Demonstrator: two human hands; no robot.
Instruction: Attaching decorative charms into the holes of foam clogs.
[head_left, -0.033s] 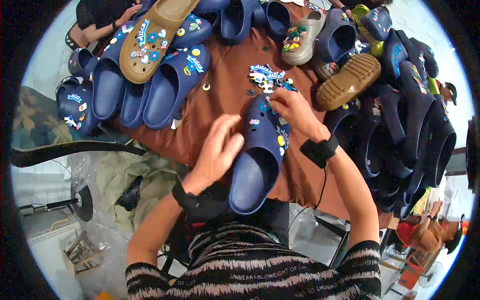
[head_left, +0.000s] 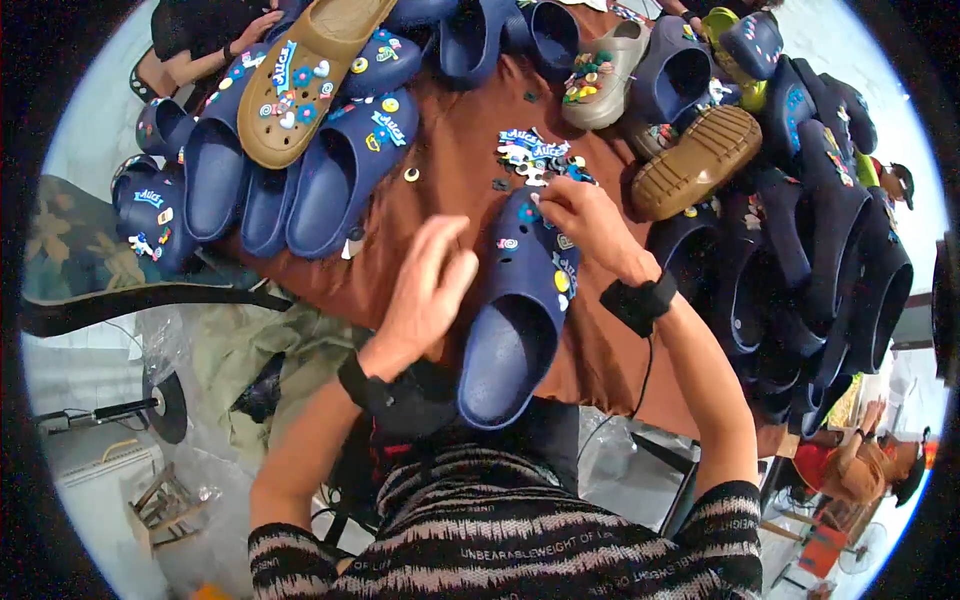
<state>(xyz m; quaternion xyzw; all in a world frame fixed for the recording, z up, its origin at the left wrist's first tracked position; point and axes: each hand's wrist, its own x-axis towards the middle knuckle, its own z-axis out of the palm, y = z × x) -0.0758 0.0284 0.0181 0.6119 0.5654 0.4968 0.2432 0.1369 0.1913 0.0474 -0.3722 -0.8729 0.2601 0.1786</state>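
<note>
A navy blue clog [head_left: 512,345] lies in front of me, toe pointing away, heel toward my body. Its upper carries a blue flower charm, a yellow round charm and a lettered blue charm. My right hand [head_left: 592,225] is closed in a pinch at the toe, with a small white shoe charm [head_left: 535,199] at the fingertips; the fingers partly hide it. To the left of the clog, apart from it, my left hand [head_left: 428,285] hangs with fingers stretched out and holds nothing. Just beyond the toe sits a pile of loose shoe charms [head_left: 530,150].
Decorated navy clogs [head_left: 330,190] and a brown clog [head_left: 285,110] crowd the left of the brown-covered table [head_left: 455,150]. More dark clogs [head_left: 790,230], an overturned brown clog [head_left: 700,165] and a beige clog [head_left: 605,80] fill the right. Another person's hand [head_left: 258,30] shows at top left.
My left hand has drawn slightly leftward and up, farther from the clog. My right hand and the clog stay in place.
</note>
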